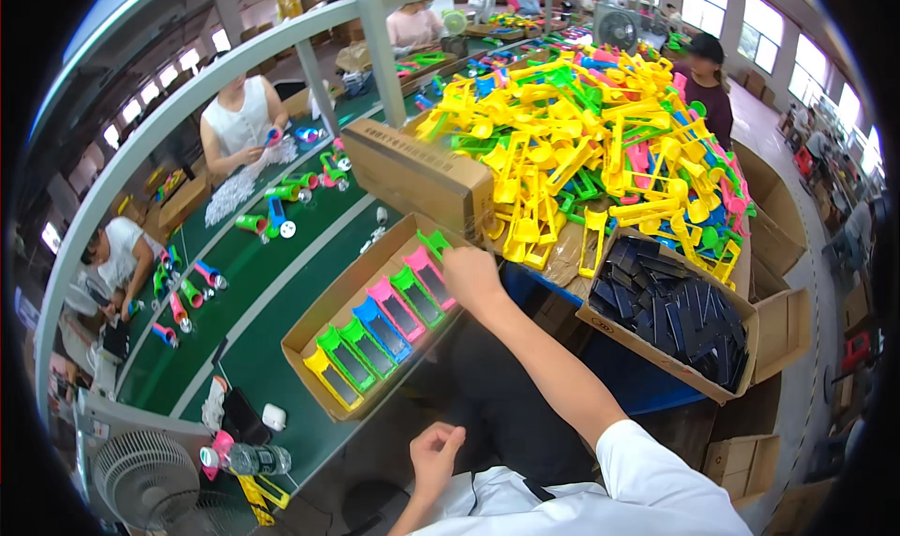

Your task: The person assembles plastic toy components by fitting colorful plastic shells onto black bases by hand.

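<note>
My right hand [472, 278] is over the far end of a long cardboard tray [298, 344], its fingers closed on a green plastic frame [433, 243]. In that tray lie several like frames side by side, each with a dark panel in it: a yellow one [333, 379] at the near end, green ones, a blue one [382, 331] and pink ones, one [396, 308] near the middle. Low in front of my body is my left hand [436, 456], fingers curled in and thumb on top. Nothing shows in it.
A big heap of yellow, green, pink and blue plastic frames [581, 151] rises beyond the tray. An open carton of dark panels [670, 311] stands at right. A closed cardboard box [417, 175] borders the green conveyor [309, 264]. A fan [145, 470] and bottle [260, 459] sit lower left; co-workers sit across.
</note>
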A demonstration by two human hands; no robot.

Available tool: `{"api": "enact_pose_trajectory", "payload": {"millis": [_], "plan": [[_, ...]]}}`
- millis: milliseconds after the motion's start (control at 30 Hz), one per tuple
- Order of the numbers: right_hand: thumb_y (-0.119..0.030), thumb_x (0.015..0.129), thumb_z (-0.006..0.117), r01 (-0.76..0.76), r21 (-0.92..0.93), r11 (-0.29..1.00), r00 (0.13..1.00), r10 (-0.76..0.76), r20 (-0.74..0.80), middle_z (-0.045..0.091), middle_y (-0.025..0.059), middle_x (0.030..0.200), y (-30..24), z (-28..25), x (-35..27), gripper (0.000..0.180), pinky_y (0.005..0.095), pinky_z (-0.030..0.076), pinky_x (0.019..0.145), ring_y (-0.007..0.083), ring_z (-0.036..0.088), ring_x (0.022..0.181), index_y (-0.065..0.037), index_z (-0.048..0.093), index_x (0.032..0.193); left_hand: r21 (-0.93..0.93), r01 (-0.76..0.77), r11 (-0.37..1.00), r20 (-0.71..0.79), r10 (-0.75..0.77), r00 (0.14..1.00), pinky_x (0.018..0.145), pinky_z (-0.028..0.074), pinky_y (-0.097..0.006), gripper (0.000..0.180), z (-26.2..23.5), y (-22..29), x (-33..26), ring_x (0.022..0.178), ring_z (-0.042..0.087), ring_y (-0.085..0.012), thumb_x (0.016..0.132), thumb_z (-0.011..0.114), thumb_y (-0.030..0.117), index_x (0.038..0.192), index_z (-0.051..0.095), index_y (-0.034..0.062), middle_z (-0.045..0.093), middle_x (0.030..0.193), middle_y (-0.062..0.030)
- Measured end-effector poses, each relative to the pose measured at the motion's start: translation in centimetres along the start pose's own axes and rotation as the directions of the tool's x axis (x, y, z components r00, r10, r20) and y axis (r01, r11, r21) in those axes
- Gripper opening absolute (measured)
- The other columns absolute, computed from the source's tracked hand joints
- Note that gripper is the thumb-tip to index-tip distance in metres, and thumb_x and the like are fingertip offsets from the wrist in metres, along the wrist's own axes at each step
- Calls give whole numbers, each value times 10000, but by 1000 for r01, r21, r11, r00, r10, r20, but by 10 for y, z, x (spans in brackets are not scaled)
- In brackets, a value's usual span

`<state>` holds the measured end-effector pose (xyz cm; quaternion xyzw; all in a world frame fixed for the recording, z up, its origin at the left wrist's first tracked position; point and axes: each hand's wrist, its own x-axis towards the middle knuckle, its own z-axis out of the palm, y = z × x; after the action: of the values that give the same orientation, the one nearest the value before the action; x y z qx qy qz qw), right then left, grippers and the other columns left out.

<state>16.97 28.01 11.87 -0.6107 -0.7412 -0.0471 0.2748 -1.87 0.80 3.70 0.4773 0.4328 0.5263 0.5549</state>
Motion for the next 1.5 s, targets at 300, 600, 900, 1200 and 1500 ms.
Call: {"api": "enact_pose_trajectory", "payload": {"millis": [300,600,900,1200,1500], "plan": [[-403,793,846,115,213,970,990,-93,-108,671,99,931,-3,-30,-51,392,410,581,784,299,670,955,-84,706,972,137,49,989,152,-70,986,750,538,-301,204,-17,16,5,810,697,-174,968,754,73,791,712,-19,729,867,-121],[-252,793,858,-262,656,708,953,82,293,706,69,890,88,-211,-231,325,336,556,776,188,698,850,-38,742,1009,191,-322,927,899,-33,436,955,549,-402,395,12,108,126,1068,719,-301,794,893,342,1000,788,21,766,1116,-120],[-181,836,804,-417,264,870,900,435,-10,725,82,811,182,-325,-260,180,351,562,715,223,721,757,-44,732,928,119,-878,464,920,280,273,1020,513,-448,244,249,169,250,1146,669,-391,986,648,205,1157,696,37,691,1236,-156],[-504,809,824,-509,-80,857,843,515,155,738,97,893,279,-334,-235,461,433,562,820,312,718,914,-73,751,955,266,-960,-87,919,323,226,927,568,-470,379,429,145,397,1176,659,-351,904,597,13,1269,677,77,639,1351,-108],[-554,790,823,-520,-14,854,844,517,143,757,129,964,283,-314,-244,524,443,572,863,327,731,948,-62,751,954,175,-919,-352,985,59,165,851,597,-471,335,489,132,424,1080,723,-324,937,614,106,1262,696,114,665,1366,-59]]}}
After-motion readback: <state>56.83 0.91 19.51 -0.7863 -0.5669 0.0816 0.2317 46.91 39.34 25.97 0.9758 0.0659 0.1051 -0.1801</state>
